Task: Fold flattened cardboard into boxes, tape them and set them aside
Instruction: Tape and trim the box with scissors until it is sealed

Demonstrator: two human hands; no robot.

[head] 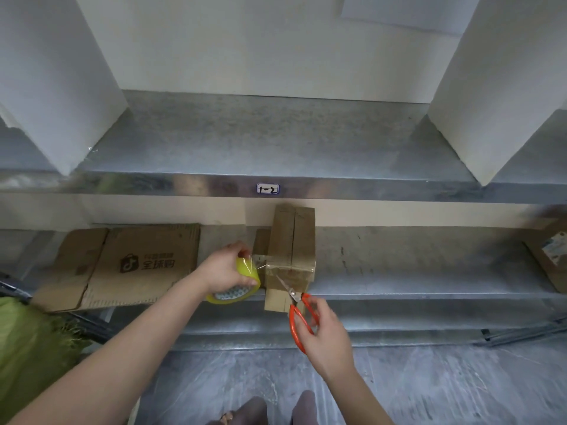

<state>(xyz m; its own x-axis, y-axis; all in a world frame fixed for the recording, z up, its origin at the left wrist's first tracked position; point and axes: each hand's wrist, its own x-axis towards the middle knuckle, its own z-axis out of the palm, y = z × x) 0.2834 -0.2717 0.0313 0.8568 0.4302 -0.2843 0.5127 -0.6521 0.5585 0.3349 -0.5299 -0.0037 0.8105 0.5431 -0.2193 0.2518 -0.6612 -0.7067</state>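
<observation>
A: What's on the left?

B: Flattened cardboard (122, 265) lies flat on the lower shelf (414, 265), untouched. Just right of it the left hand (225, 271) has its fingers curled round the yellow tape roll (242, 286), and a clear strip of tape (260, 265) runs taut from the roll to the folded box (291, 256).

A: And the box?

B: It's at the middle of the shelf, long axis running away from the person, near end at the front lip.

A: So the cut?

B: The right hand (325, 329) grips the orange handles of the scissors (296, 308). The blades point up and left across the box, tips just short of the strip. The gap between roll and box is narrow, so I'd judge the blades must slip in close to the box's left edge. There's bare shelf to the right for setting it aside, before another carton (549, 259) at the far edge
</observation>
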